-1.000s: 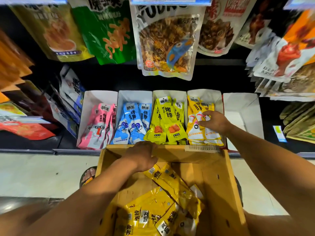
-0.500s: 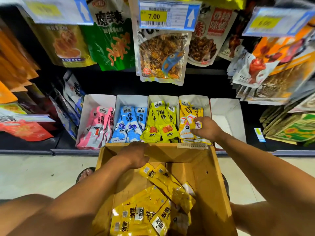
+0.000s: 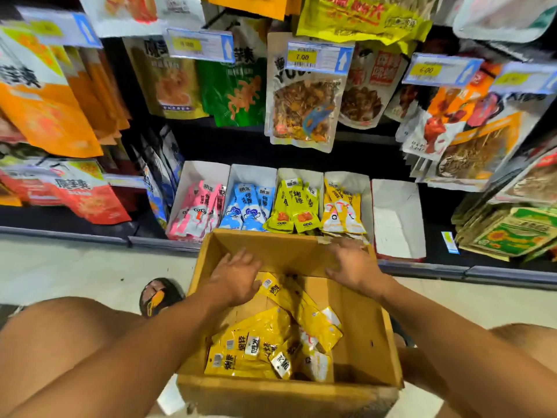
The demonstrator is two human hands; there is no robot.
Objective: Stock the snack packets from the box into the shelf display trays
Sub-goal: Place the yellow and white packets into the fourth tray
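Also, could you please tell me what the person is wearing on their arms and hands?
Nothing is worn: the left hand and right hand are ungloved, with no ring, watch or bracelet visible, and no sleeve shows on either forearm up to the frame's edge.

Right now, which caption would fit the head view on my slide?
Left hand and right hand above a box of yellow snack packets, rightmost shelf tray empty.

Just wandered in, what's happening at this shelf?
A person is restocking a shop shelf from a cardboard box. The left hand and right hand are open at its far end, holding nothing. Yellow snack packets lie loose inside. Four white trays hold pink, blue, lime and yellow packets; a fifth tray stands beside them.
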